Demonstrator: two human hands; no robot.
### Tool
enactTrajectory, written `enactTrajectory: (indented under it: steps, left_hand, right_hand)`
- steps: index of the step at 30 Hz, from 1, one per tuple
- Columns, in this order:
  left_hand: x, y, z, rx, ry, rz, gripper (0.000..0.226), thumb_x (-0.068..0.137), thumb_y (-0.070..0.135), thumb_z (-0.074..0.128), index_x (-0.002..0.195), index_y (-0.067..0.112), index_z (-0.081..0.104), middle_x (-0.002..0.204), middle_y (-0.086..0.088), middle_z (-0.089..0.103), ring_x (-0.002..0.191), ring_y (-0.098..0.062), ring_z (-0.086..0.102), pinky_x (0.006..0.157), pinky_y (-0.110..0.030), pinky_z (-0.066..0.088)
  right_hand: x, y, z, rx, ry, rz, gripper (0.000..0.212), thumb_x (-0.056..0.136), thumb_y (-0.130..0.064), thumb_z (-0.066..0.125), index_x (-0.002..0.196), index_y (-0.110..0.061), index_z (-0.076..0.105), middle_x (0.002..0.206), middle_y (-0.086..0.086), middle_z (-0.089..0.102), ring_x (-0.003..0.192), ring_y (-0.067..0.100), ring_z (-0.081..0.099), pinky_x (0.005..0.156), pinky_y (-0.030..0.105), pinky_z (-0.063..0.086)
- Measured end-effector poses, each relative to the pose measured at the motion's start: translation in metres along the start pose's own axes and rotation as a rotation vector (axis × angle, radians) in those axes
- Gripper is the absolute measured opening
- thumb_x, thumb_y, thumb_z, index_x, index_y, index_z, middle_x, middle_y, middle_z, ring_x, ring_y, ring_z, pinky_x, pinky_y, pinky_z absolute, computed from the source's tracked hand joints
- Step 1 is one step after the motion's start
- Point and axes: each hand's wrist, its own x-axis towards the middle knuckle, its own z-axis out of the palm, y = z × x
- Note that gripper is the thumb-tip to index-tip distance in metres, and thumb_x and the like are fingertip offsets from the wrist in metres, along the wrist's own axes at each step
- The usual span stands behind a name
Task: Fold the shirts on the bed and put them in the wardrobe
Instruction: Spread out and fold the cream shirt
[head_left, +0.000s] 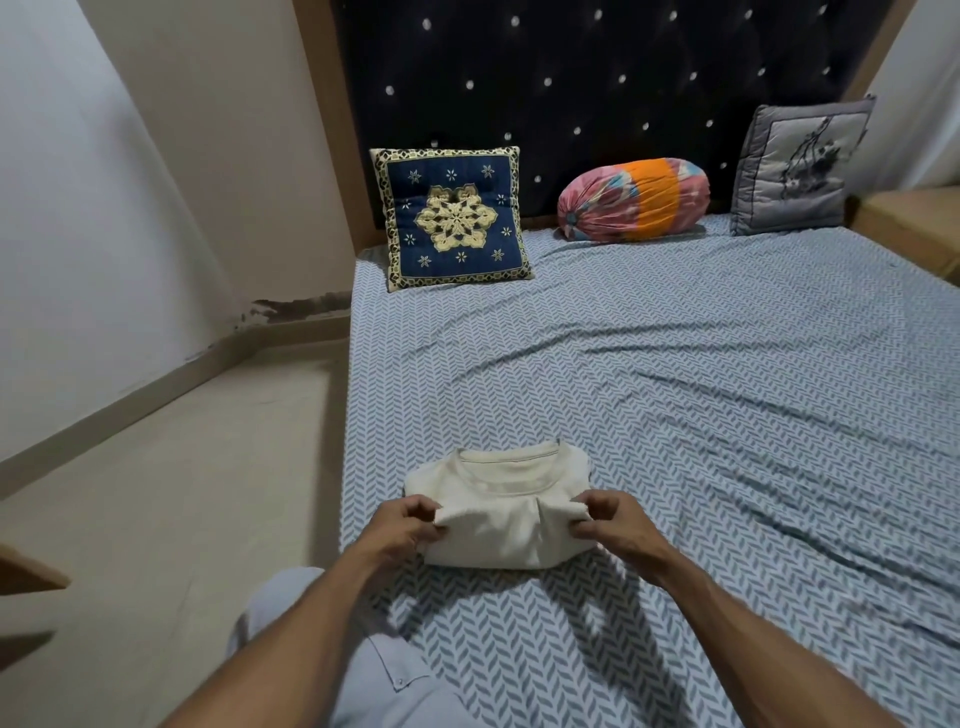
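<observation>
A cream shirt (498, 499) lies folded into a small rectangle near the bed's left front edge, its round collar facing the headboard. My left hand (400, 525) pinches the left corner of the folded-over lower part. On the other side my right hand (608, 519) pinches the right corner of that same fold. Both corners are lifted slightly off the layer beneath. No other shirt is in view, and the wardrobe is out of view.
The bed (701, 389) has a blue-and-white herringbone sheet. At the dark tufted headboard (597, 93) stand a navy embroidered cushion (452, 218), a pink-orange bolster (634, 200) and a grey cushion (800, 166). Bare floor (182, 493) runs along the left. A wooden edge (31, 571) juts in at the left.
</observation>
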Motion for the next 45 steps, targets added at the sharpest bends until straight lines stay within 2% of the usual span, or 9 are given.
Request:
enactTrajectory:
  steps: [4,9,12,14,24,29,35,40,45]
  left_hand:
    - [-0.011,-0.014,-0.009,0.24,-0.117,0.019,0.038,0.068,-0.021,0.064,0.061,0.015,0.076,0.074,-0.014,0.072,0.07,-0.023,0.065,0.062,-0.033,0.056]
    - [-0.034,-0.03,-0.009,0.65,-0.203,0.015,0.032,0.06,0.002,0.053,0.07,0.021,0.078,0.075,-0.012,0.075,0.069,-0.023,0.069,0.061,-0.032,0.053]
    - [-0.043,-0.029,0.001,0.51,-0.065,-0.035,0.009,0.074,0.009,0.068,0.082,0.012,0.067,0.068,-0.012,0.067,0.056,-0.024,0.057,0.053,-0.033,0.048]
    - [-0.044,-0.033,0.007,0.402,-0.014,-0.127,0.02,0.075,0.01,0.074,0.079,0.008,0.054,0.059,-0.011,0.055,0.05,-0.021,0.047,0.052,-0.032,0.043]
    - [-0.052,-0.04,0.04,0.312,0.226,-0.314,0.026,0.069,0.005,0.074,0.093,-0.004,0.067,0.076,-0.015,0.068,0.064,-0.026,0.066,0.04,-0.021,0.043]
    - [-0.059,-0.043,0.038,0.057,0.191,-0.326,0.018,0.084,0.003,0.057,0.101,0.0,0.06,0.101,-0.018,0.065,0.084,-0.032,0.061,0.061,-0.028,0.049]
    - [-0.071,-0.064,0.028,0.069,0.099,-0.247,0.022,0.088,0.01,0.074,0.072,0.009,0.059,0.068,-0.007,0.059,0.061,-0.02,0.053,0.048,-0.02,0.04]
    - [-0.06,-0.064,0.035,0.036,0.205,-0.156,0.025,0.089,0.016,0.074,0.07,0.014,0.058,0.07,-0.006,0.061,0.064,-0.02,0.052,0.054,-0.025,0.039]
    - [-0.048,-0.063,0.038,-0.038,0.277,-0.193,0.035,0.087,0.022,0.075,0.062,0.013,0.052,0.063,-0.008,0.055,0.061,-0.023,0.049,0.057,-0.028,0.036]
  right_hand:
    - [-0.02,0.009,-0.006,-0.115,-0.044,0.014,0.03,0.069,0.004,0.065,0.08,-0.019,0.08,0.097,0.001,0.078,0.087,0.003,0.068,0.075,0.023,0.053]
    - [-0.046,0.037,-0.01,-0.412,-0.234,0.026,0.031,0.053,-0.033,0.072,0.083,-0.034,0.08,0.123,-0.02,0.066,0.126,-0.017,0.042,0.101,0.018,0.041]
    - [-0.051,0.047,0.002,-0.284,0.123,0.015,0.03,0.071,-0.022,0.079,0.098,-0.033,0.073,0.116,-0.012,0.065,0.11,0.002,0.061,0.083,0.017,0.047]
    - [-0.051,0.051,0.012,-0.287,0.291,0.118,0.024,0.08,-0.022,0.078,0.1,-0.029,0.067,0.1,-0.006,0.068,0.091,0.011,0.066,0.068,0.024,0.048]
    - [-0.046,0.052,0.03,0.055,0.312,0.445,0.021,0.087,-0.014,0.071,0.072,-0.004,0.06,0.069,0.013,0.056,0.058,0.024,0.049,0.052,0.028,0.034]
    - [-0.047,0.047,0.023,0.126,0.318,0.492,0.021,0.088,-0.008,0.058,0.071,-0.007,0.045,0.051,0.007,0.035,0.037,0.017,0.032,0.044,0.02,0.025]
    - [-0.056,0.062,0.016,0.085,0.254,0.343,0.019,0.085,-0.014,0.078,0.099,-0.004,0.07,0.08,0.01,0.068,0.06,0.02,0.057,0.051,0.027,0.045]
    - [-0.045,0.067,0.02,0.067,0.38,0.237,0.018,0.087,-0.014,0.077,0.104,-0.012,0.074,0.096,0.006,0.075,0.093,0.023,0.071,0.086,0.045,0.059]
    - [-0.034,0.048,0.03,0.024,0.418,0.274,0.014,0.086,-0.023,0.078,0.085,-0.01,0.073,0.076,0.0,0.068,0.072,0.016,0.062,0.064,0.03,0.049]
